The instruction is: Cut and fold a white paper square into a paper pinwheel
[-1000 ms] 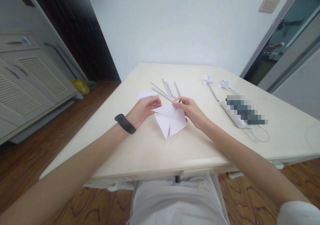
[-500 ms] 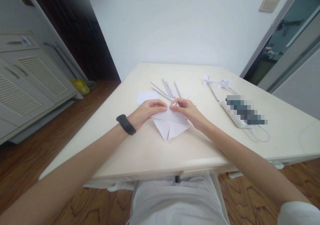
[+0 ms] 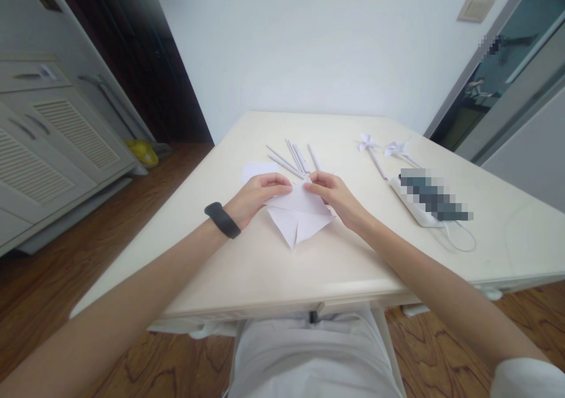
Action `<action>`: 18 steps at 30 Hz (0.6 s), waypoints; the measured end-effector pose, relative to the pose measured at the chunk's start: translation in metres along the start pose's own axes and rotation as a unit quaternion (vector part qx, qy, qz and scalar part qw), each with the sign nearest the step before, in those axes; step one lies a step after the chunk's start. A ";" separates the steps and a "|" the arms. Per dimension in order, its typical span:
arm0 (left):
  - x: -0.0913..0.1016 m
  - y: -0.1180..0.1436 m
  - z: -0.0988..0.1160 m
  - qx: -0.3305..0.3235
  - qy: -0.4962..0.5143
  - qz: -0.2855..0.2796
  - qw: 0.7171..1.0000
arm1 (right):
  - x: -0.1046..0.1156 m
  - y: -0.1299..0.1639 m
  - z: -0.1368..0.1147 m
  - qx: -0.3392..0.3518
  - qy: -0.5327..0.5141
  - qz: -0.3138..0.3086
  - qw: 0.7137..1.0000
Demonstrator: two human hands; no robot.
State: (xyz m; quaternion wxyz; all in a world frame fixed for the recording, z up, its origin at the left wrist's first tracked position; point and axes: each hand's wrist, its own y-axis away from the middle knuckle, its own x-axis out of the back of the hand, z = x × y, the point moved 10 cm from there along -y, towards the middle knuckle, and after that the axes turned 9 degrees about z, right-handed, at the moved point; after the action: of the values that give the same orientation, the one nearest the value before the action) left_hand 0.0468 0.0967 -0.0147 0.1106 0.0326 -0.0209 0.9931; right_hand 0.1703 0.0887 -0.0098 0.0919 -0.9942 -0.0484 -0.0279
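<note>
Between my hands is a white sheet of paper [image 3: 301, 209], with a slit running in from its near corner and a crease across it. My left hand [image 3: 266, 193] pinches its far left part between thumb and fingers. On the far right part, my right hand [image 3: 330, 191] grips the paper the same way, thumb on top. Just beyond my fingers lie several thin rolled paper sticks [image 3: 293, 158]. Partly behind my left hand rests another piece of white paper [image 3: 255, 171].
Two paper pinwheels, one [image 3: 367, 143] and another [image 3: 397, 148], lie on sticks at the back right of the cream table [image 3: 229, 268]. Nearer stands a white device [image 3: 410, 204] with a cable, its top blurred out. A white wall rises behind the table.
My hands have spread slightly apart along the paper's far edge, the right one shifting a little to the right. The paper's far part now looks flatter between them.
</note>
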 end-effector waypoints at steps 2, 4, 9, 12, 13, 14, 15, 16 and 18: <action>-0.002 0.000 0.000 -0.003 -0.001 -0.009 1.000 | 0.003 0.000 -0.001 -0.002 -0.003 0.015 1.000; -0.005 0.001 0.000 -0.005 -0.002 -0.026 1.000 | 0.004 0.000 -0.002 -0.004 -0.004 0.021 1.000; -0.007 0.001 -0.002 -0.005 -0.016 -0.034 0.999 | 0.001 0.000 -0.002 0.003 -0.002 0.002 1.000; -0.008 0.000 -0.001 -0.011 -0.014 -0.040 0.999 | -0.004 0.001 -0.001 0.006 0.005 -0.022 1.000; -0.009 0.000 0.000 -0.013 -0.013 -0.044 0.999 | -0.006 0.002 0.000 0.004 0.010 -0.030 0.999; -0.009 0.000 0.000 -0.016 -0.013 -0.047 0.999 | -0.008 0.003 0.000 0.002 0.015 -0.039 0.999; -0.010 0.000 0.000 -0.019 -0.012 -0.051 0.998 | -0.010 0.003 0.001 0.000 0.020 -0.047 0.999; -0.010 0.000 0.001 -0.022 -0.011 -0.054 0.998 | -0.011 0.004 0.001 -0.002 0.024 -0.055 0.998; -0.011 0.000 0.001 -0.027 -0.012 -0.059 0.998 | -0.014 0.005 0.002 -0.005 0.029 -0.067 0.997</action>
State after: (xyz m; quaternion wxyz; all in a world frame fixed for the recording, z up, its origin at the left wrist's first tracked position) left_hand 0.0575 0.0946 -0.0149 0.1697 0.0431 -0.0476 0.9834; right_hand 0.1574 0.0830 -0.0135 0.0862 -0.9879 -0.1122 -0.0629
